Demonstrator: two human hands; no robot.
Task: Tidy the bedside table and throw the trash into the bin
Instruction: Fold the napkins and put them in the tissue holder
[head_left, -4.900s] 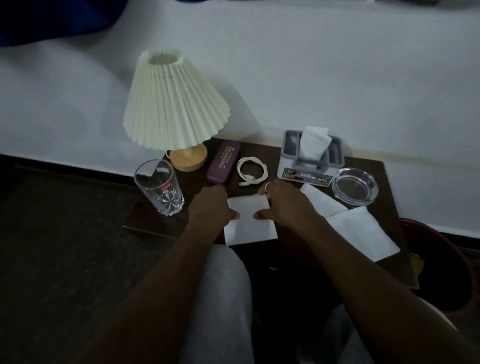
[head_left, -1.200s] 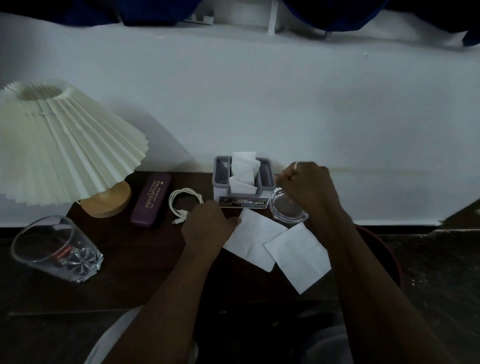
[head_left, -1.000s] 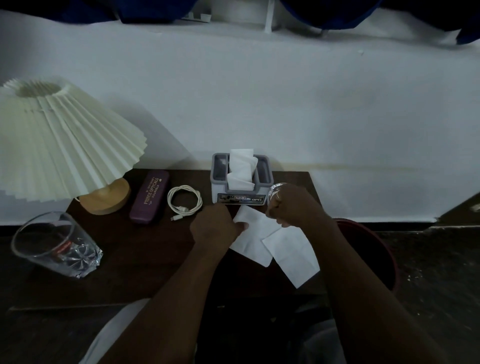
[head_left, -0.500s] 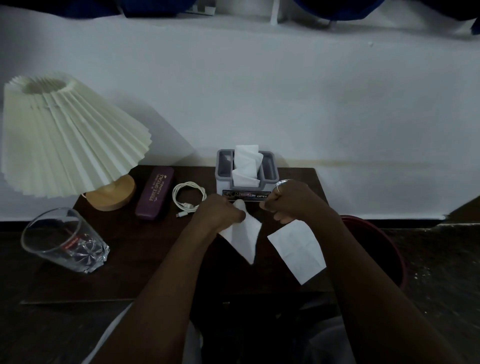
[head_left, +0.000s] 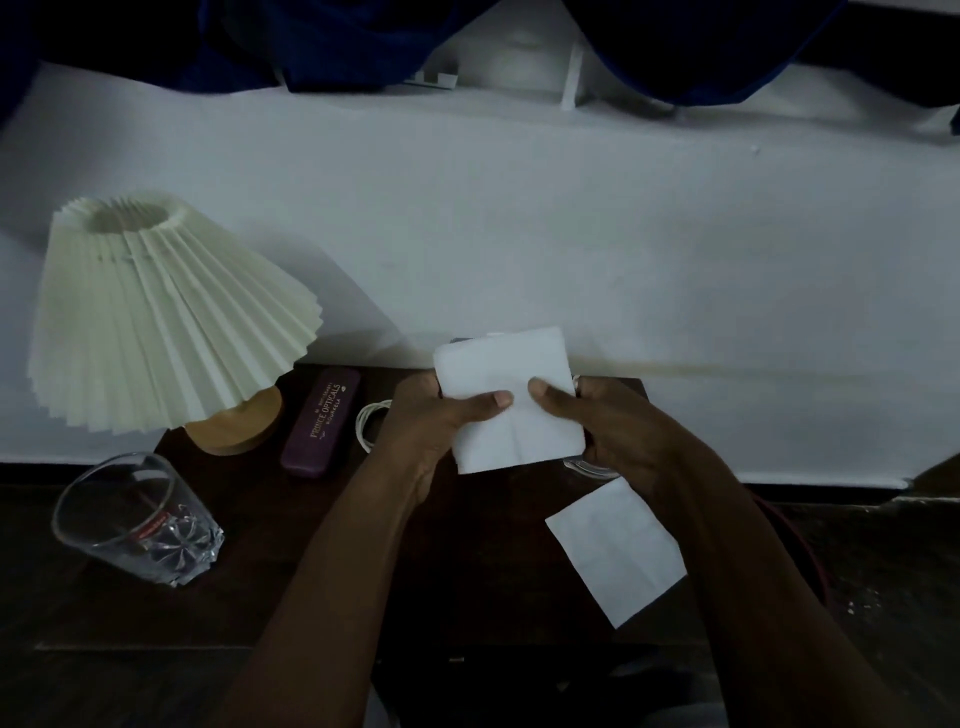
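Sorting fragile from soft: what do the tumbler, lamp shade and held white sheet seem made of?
The tumbler looks like clear glossy glass, with a cut star pattern near its base. The lamp shade is cream pleated paper or fabric, matte; unclear which. The white sheet, pinched by the left hand and right hand, looks like matte tissue paper, creased from folding.

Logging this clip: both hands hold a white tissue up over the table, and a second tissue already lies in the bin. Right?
One slip. The left hand and right hand do hold a white tissue up, but the second tissue lies flat on the table, not yet thrown away. The head view shows it.
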